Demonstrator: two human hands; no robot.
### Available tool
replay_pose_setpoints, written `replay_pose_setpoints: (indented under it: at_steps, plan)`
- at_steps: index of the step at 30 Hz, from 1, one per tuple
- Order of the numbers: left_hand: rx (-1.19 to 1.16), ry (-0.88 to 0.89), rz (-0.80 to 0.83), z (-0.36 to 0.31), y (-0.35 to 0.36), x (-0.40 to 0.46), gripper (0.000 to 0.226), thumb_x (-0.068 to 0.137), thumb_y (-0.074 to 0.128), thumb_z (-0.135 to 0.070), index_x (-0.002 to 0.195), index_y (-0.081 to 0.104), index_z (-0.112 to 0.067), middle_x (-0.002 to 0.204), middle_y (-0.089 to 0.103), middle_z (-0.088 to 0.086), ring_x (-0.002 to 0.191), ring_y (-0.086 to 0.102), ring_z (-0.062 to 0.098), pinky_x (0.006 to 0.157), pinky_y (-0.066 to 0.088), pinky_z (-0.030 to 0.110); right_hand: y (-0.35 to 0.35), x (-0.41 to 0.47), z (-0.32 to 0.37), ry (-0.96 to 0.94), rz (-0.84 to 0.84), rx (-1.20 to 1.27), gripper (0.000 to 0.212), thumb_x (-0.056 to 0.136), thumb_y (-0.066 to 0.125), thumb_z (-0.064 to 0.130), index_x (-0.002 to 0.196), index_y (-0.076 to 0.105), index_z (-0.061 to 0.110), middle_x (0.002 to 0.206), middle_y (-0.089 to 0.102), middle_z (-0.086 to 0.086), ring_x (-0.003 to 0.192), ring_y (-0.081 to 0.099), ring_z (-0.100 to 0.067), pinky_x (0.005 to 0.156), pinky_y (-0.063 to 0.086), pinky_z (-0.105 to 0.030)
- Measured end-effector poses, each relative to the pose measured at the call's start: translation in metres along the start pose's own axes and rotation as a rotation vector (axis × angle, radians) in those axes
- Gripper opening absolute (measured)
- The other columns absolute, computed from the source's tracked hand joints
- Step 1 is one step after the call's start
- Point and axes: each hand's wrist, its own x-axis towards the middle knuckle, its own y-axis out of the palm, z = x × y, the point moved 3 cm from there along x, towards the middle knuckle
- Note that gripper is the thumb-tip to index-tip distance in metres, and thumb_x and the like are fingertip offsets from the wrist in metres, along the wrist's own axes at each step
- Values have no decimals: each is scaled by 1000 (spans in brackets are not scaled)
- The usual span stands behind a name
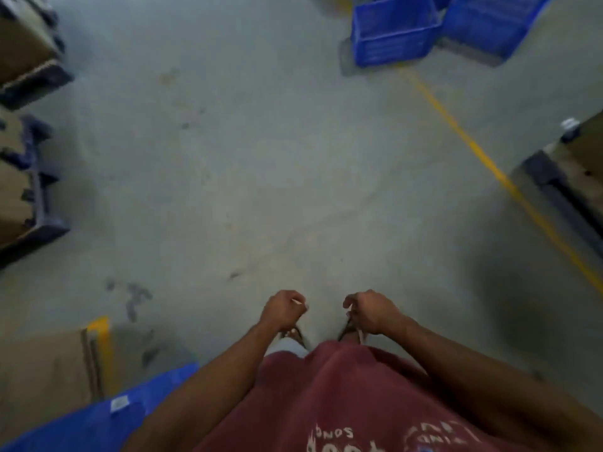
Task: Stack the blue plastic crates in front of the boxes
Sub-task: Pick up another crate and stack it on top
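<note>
- Two blue plastic crates (393,31) sit on the grey concrete floor (261,177) at about one o'clock, far across the open floor from the person; the second crate (489,24), to the right of the first, appears tipped against it, though blur makes the exact contact hard to tell.
- They look like rigid moulded plastic with slatted or mesh walls, probably light when empty and stiff enough not to flex. Their smooth sides could be slippery, so the top rim on two opposite sides, or any handle slots there, is likely the best hold.
- Another blue plastic surface (98,415) shows at seven o'clock, cut off by the frame edge; I cannot tell whether it is a crate.
- Cardboard boxes (19,44) on dark pallets stand at nine to ten o'clock.
- A yellow floor line (483,158) runs from the crates toward four o'clock.
- The left hand (283,310) and right hand (372,310) hang low at six o'clock, both curled loosely into fists with nothing of the task in them; a thin pale strand shows at each hand.
</note>
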Motion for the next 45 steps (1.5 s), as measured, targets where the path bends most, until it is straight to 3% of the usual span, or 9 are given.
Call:
replay_pose_setpoints:
  at_steps: [4, 7, 10, 15, 21, 24, 31, 40, 45]
  plan:
    - [40, 193, 30, -130, -7, 44, 26, 83, 71, -39, 104, 76, -26, 91, 78, -3, 84, 74, 14, 85, 60, 36, -68, 4, -52, 61, -116, 124, 32, 90, 57, 38, 121, 66, 32, 117, 72, 2, 106, 67, -22, 89, 55, -33]
    - [51, 264, 53, -204, -14, 87, 18, 84, 72, -30, 101, 78, -30, 92, 77, -10, 83, 73, 7, 84, 61, 36, -117, 16, -87, 118, -220, 260, 31, 89, 56, 34, 116, 69, 31, 109, 74, 1, 96, 69, -21, 84, 57, -33]
    - [40, 329, 76, -272, -24, 140, 18, 80, 73, -40, 97, 77, -37, 90, 77, -13, 82, 73, 4, 82, 62, 35, -174, 43, -124, 186, -328, 371, 35, 82, 53, 42, 112, 69, 35, 103, 75, 4, 90, 70, -20, 81, 58, -34]
    - [42, 410, 98, -412, -55, 228, 10, 86, 75, -28, 96, 75, -32, 86, 76, -9, 78, 74, 7, 79, 60, 29, -305, 97, -178, 251, -455, 405, 30, 83, 54, 39, 109, 69, 35, 97, 75, 5, 87, 71, -19, 76, 58, -34]
    - [161, 459, 162, -565, -112, 327, 21, 90, 73, -34, 108, 75, -23, 95, 77, -2, 81, 74, 10, 76, 56, 24, -473, 150, -231, 291, -526, 395, 26, 90, 59, 39, 113, 69, 32, 99, 74, 10, 89, 70, -13, 78, 56, -31]
    - [110, 449, 145, -634, -146, 368, 18, 89, 73, -35, 104, 74, -25, 91, 77, -2, 78, 75, 11, 77, 57, 27, -544, 180, -255, 306, -570, 432, 24, 90, 59, 40, 111, 68, 33, 97, 74, 12, 87, 69, -11, 76, 56, -32]
    - [-27, 403, 109, -789, -204, 488, 17, 90, 74, -29, 103, 74, -19, 86, 76, 0, 70, 75, 14, 59, 51, 22, -715, 293, -316, 254, -612, 489, 21, 90, 60, 34, 107, 71, 30, 95, 73, 11, 87, 69, -10, 74, 48, -23]
    - [-154, 306, 38, -1000, -281, 637, 12, 88, 74, -26, 100, 74, -21, 87, 77, 4, 67, 74, 15, 57, 51, 25, -955, 430, -423, 206, -601, 458, 26, 83, 59, 39, 105, 71, 32, 97, 74, 9, 92, 69, -18, 80, 55, -32]
    - [-359, 231, -42, -1067, -347, 701, 7, 88, 71, -20, 94, 74, -18, 89, 76, 9, 62, 68, 14, 52, 47, 25, -1079, 503, -440, 154, -556, 362, 24, 79, 57, 42, 98, 71, 34, 92, 75, 7, 89, 70, -18, 75, 55, -32]
